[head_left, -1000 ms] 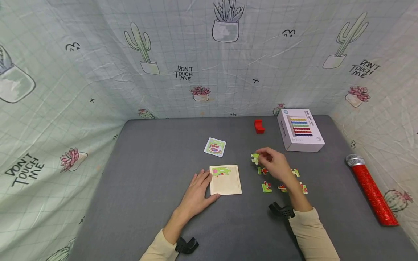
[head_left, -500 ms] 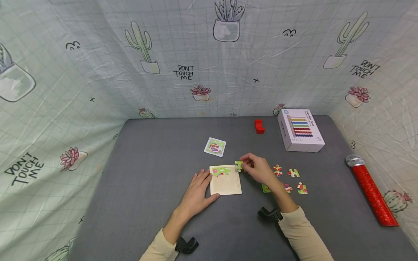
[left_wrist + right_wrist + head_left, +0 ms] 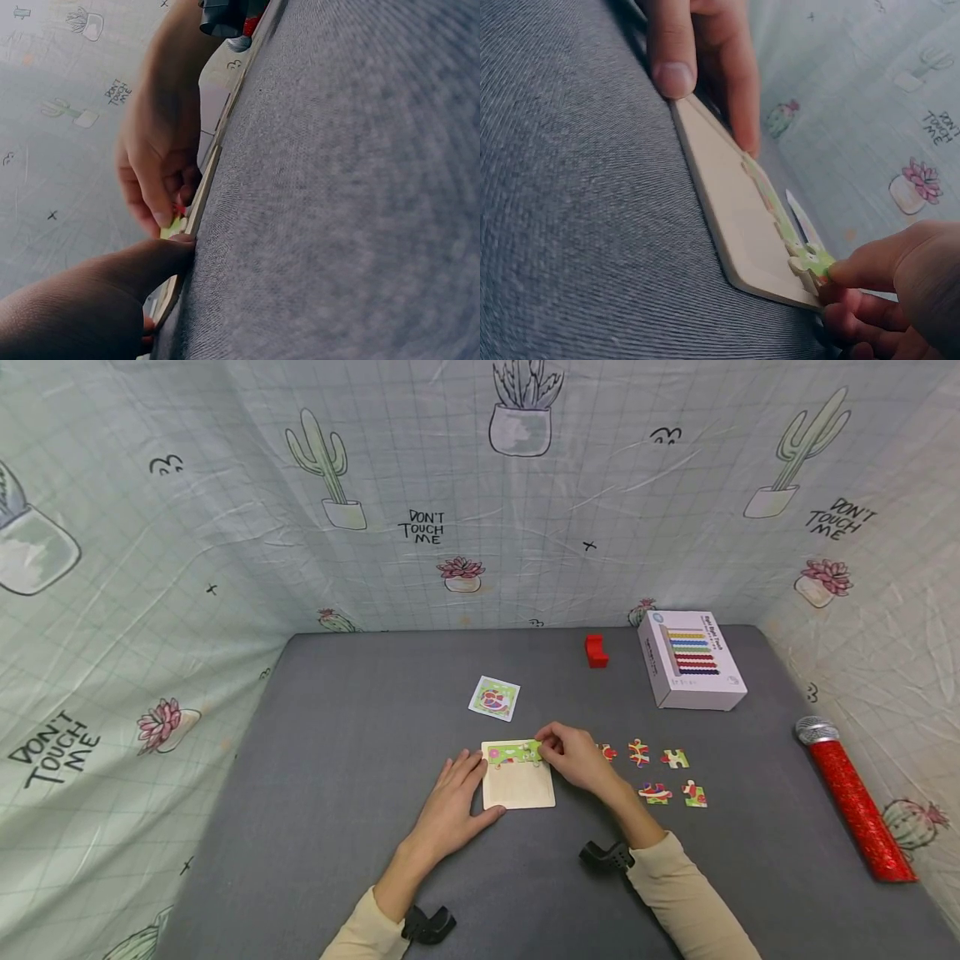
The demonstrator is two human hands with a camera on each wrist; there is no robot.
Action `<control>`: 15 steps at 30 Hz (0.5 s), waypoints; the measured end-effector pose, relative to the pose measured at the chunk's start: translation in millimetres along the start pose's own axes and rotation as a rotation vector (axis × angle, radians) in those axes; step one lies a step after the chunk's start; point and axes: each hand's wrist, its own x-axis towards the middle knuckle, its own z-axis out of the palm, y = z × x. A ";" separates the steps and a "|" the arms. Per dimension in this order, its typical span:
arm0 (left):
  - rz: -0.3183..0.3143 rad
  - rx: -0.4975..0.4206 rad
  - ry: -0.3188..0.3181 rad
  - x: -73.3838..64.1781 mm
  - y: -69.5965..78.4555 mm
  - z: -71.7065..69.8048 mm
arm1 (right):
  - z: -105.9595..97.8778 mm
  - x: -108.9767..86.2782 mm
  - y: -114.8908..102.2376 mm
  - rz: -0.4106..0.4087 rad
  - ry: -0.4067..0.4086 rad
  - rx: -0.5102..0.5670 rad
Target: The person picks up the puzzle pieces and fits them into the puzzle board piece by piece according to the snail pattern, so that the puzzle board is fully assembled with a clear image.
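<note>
A square wooden puzzle tray point(image 3: 517, 789) lies on the table, a row of green puzzle pieces point(image 3: 507, 753) along its far edge. My left hand point(image 3: 448, 810) rests at the tray's left side, fingers extended against the side and thumb at the near left corner. With thumb and fingertips my right hand point(image 3: 577, 758) pinches a green corner piece point(image 3: 817, 264) at the tray's far right corner. In the right wrist view the piece sits slightly tilted over the rim; whether it lies fully flat is unclear. Several loose pieces point(image 3: 654, 793) lie right of the tray, partly hidden by my right arm.
Behind the tray lies a picture card point(image 3: 495, 697). A red block point(image 3: 596, 652) and a white box point(image 3: 692, 660) stand at the back right. Along the right side lies a red glittery microphone point(image 3: 855, 802). Patterned cloth point(image 3: 465, 485) hangs behind the table.
My right hand has carried the green corner piece leftward from among the loose pieces to the tray's far right corner. My left hand has stayed in place.
</note>
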 end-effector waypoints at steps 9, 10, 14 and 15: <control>0.000 -0.006 -0.001 0.0 0.3 -0.1 | 5.5 0.5 0.8 -0.042 0.038 -0.079; 0.000 -0.005 -0.002 0.1 0.2 0.0 | 5.5 0.2 0.9 -0.048 0.040 -0.083; -0.002 0.002 -0.007 0.3 -0.2 0.2 | 5.5 -0.4 1.3 -0.061 0.017 -0.086; -0.002 0.003 -0.007 0.2 -0.2 0.1 | 5.4 -0.6 1.3 -0.065 0.006 -0.088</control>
